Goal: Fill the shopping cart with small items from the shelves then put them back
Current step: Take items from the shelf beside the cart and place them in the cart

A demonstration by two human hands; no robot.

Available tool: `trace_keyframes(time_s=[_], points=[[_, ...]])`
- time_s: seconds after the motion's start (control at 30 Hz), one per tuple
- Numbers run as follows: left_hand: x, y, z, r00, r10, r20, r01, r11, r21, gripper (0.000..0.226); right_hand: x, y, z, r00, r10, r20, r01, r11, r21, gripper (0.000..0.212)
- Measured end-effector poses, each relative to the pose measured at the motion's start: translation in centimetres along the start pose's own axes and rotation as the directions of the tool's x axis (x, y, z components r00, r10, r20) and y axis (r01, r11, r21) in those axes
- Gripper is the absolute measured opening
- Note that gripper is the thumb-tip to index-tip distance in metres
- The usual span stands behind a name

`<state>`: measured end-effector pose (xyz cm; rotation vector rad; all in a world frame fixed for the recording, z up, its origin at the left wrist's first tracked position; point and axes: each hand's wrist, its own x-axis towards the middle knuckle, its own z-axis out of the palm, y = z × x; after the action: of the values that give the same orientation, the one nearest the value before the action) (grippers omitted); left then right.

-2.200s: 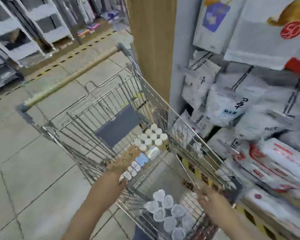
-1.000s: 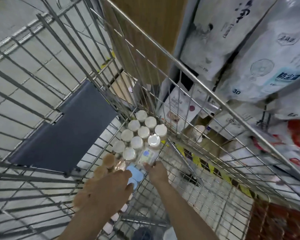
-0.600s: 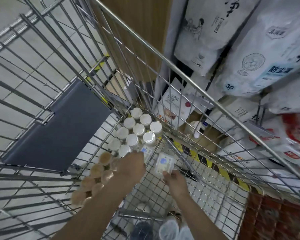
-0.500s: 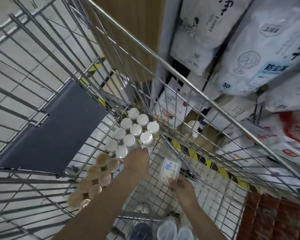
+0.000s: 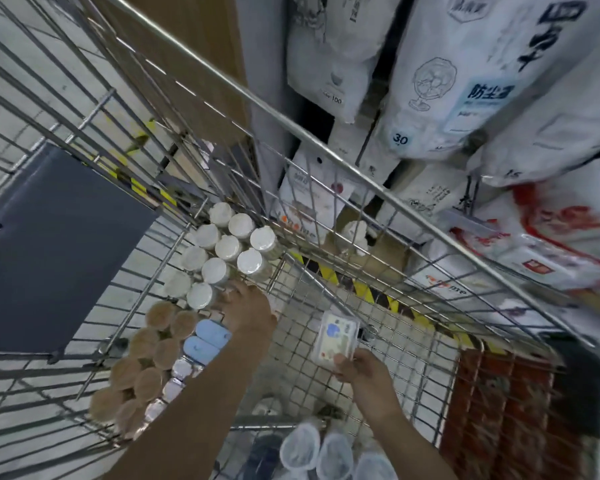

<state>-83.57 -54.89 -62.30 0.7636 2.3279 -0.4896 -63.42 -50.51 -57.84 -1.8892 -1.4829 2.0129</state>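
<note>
Head view: your right hand (image 5: 359, 367) pinches a small white-and-blue packet (image 5: 335, 339) inside the wire shopping cart (image 5: 326, 142); your left hand (image 5: 248, 310) (fingers' state unclear) reaches beside white-capped jars (image 5: 227, 247).

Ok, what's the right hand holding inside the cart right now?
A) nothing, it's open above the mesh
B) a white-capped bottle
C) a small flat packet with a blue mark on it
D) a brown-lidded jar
C: the right hand pinches the near edge of a small flat packet with a blue mark, held above the cart floor, apart from the white-capped bottles that stand by the left hand.
</note>
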Motion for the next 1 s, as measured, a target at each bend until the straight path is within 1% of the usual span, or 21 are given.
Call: trace_keyframes(time_s=[0.1,0.13,0.17,0.2,0.27,0.33,0.4,0.47,0.57,0.67,0.77,0.87,1.0], points=[[-1.2,0.8,0.3,0.997,0.066,-0.05,-0.069,0.995,-0.069,0.071,-0.6,0.0,-0.9,1.0,-0.022,-0.017,0.022,1.0,-0.013,0.003],[-1.7,0.9,0.4,0.995,0.084,-0.058,-0.092,0.983,-0.156,0.068,-0.8,-0.1,-1.2,0.999,-0.022,-0.028,0.022,1.0,-0.008,0.006],[-2.3,1.1,0.4,0.994,0.091,-0.052,-0.103,0.952,-0.289,0.064,-1.0,-0.3,-1.5,0.999,-0.021,-0.037,0.021,1.0,0.002,0.009],[-3.0,1.0,0.3,0.994,0.1,-0.036,-0.105,0.892,-0.44,0.06,-1.4,-0.6,-1.8,0.999,-0.018,-0.048,0.018,1.0,0.011,0.01],[-4.6,0.9,-0.4,0.992,0.128,-0.012,-0.102,0.723,-0.683,0.046,-2.4,-1.2,-2.6,0.997,-0.015,-0.073,0.019,0.999,0.048,0.009],[-6.6,0.5,-1.5,0.99,0.143,-0.006,-0.088,0.576,-0.812,0.041,-3.7,-2.0,-3.4,0.996,-0.009,-0.088,0.017,0.996,0.088,0.009],[-9.2,0.1,-3.2,0.987,0.161,-0.022,-0.091,0.437,-0.895,0.048,-5.5,-3.0,-4.1,0.995,-0.013,-0.097,0.025,0.992,0.122,0.014],[-12.3,-0.4,-5.5,0.981,0.182,-0.072,-0.129,0.324,-0.937,0.054,-7.5,-4.1,-4.8,0.994,-0.015,-0.107,0.033,0.985,0.168,0.019],[-17.4,-1.0,-9.4,0.962,0.227,-0.152,-0.205,0.234,-0.95,0.055,-11.1,-5.8,-5.9,0.992,-0.035,-0.118,0.065,0.962,0.264,0.019],[-22.4,-1.3,-13.3,0.925,0.306,-0.226,-0.295,0.199,-0.935,0.054,-15.4,-7.5,-7.5,0.985,-0.081,-0.153,0.132,0.923,0.36,0.016],[-27.2,-0.9,-16.8,0.875,0.395,-0.281,-0.366,0.159,-0.917,0.047,-19.9,-9.3,-9.5,0.969,-0.121,-0.215,0.213,0.849,0.483,0.013],[-32.3,0.3,-19.4,0.815,0.486,-0.316,-0.443,0.169,-0.88,0.048,-24.8,-10.6,-12.3,0.954,-0.148,-0.262,0.281,0.752,0.596,0.012],[-38.6,2.8,-21.1,0.762,0.538,-0.36,-0.511,0.157,-0.845,0.053,-30.8,-10.6,-17.4,0.926,-0.186,-0.328,0.364,0.664,0.653,0.019]])
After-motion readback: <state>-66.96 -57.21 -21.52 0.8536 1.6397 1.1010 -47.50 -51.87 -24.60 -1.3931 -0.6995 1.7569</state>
